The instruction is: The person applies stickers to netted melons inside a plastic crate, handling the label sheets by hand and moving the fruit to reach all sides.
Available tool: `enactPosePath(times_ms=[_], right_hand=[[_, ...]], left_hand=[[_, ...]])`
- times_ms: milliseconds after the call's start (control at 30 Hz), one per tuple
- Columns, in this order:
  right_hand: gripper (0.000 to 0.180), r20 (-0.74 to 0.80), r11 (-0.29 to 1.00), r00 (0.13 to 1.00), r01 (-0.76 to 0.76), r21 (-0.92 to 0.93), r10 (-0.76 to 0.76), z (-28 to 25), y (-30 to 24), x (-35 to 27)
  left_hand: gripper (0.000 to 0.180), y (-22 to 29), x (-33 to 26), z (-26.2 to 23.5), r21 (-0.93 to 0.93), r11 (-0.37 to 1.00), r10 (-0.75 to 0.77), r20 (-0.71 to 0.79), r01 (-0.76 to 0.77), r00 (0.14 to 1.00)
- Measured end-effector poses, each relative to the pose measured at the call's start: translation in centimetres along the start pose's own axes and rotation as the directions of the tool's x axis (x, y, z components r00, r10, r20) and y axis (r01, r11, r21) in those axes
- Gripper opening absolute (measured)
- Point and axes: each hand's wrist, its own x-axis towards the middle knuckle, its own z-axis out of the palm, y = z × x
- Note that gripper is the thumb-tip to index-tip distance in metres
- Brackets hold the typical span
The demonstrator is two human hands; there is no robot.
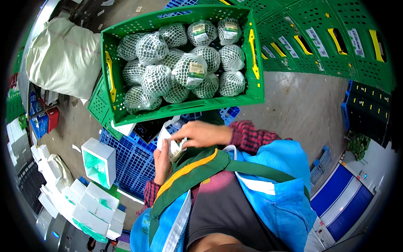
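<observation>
My left hand point(162, 164) is closed on a small roll of white labels point(164, 135), thumb upright against its side. From the right, my right hand point(205, 133) reaches across with its fingers bent and pressed onto the roll's strip; whether a label is peeled off cannot be made out. Just beyond both hands stands a green plastic crate point(184, 114) with yellow handle clips. In it lie several round, dark green fruits in white foam nets. One raised netted fruit point(184, 69) near the middle bears a label, and so do two at the back right.
Blue plastic pallets point(130, 164) lie below the crate. Left are a large white sack point(63, 59), an open foam box point(98, 161) and several stacked white foam boxes point(94, 208). Green crates point(319, 40) are stacked back right; black crates point(369, 105) stand at right.
</observation>
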Motion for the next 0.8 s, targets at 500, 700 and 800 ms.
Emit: enactPosePath(times_ms=[500, 700, 800], right_hand=[[0.015, -0.478, 0.988, 0.878, -0.058, -0.146, -0.018, 5.0, -1.1, -3.6], [0.013, -0.486, 0.949, 0.868, -0.064, -0.307, -0.099, 4.5, -1.1, -4.1], [0.011, -0.443, 0.963, 0.896, -0.110, -0.247, -0.012, 4.3, -0.5, -4.6]], left_hand=[[0.036, 0.2, 1.4, 3.3, -0.084, 0.995, -0.043, 0.125, 0.054, 0.991], [0.040, -0.6, 2.1, 3.5, -0.170, 0.963, -0.189, 0.124, 0.208, 0.974], [0.042, -0.7, 2.3, 3.8, -0.229, 0.937, -0.245, 0.108, 0.264, 0.963]])
